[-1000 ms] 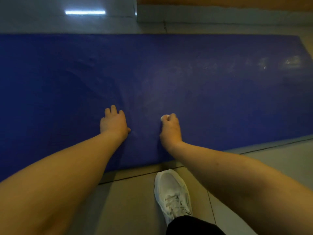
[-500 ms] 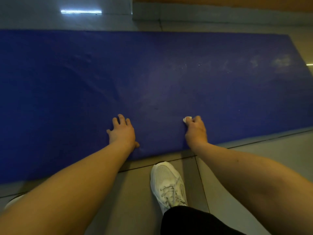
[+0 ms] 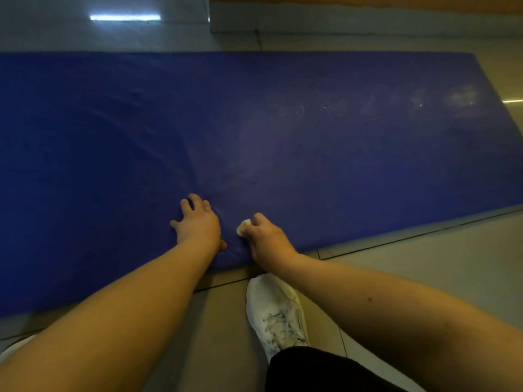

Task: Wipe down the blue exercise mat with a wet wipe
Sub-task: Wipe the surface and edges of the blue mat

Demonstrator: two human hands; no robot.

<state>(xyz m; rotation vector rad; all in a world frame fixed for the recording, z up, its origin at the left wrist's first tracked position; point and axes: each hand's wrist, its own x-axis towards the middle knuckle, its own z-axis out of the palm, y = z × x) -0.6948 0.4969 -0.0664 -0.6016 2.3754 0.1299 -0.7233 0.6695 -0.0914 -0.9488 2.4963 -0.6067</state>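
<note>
Right hand: fingers curled round a small wadded white wet wipe, which shows only at the fingertips on the hand's left side. Wipe and knuckles are down on the blue mat, close to its near edge. Left hand: just left of the right hand, not touching it. It lies palm down on the mat with the fingers spread and holds nothing; the thumb tip points right, toward the near edge. The mat surface puckers into faint creases fanning away from the left hand to the far left. The mat lies flat on a tiled floor, long side running left to right. Its right end is in view and its left end is cut off by the frame. Pale smears and specks show on its far right part. White laced shoe on the tiles, just near of the mat edge, below the right wrist. Black trouser leg at the bottom edge. Bright light reflection on the floor beyond the mat, far left.
</note>
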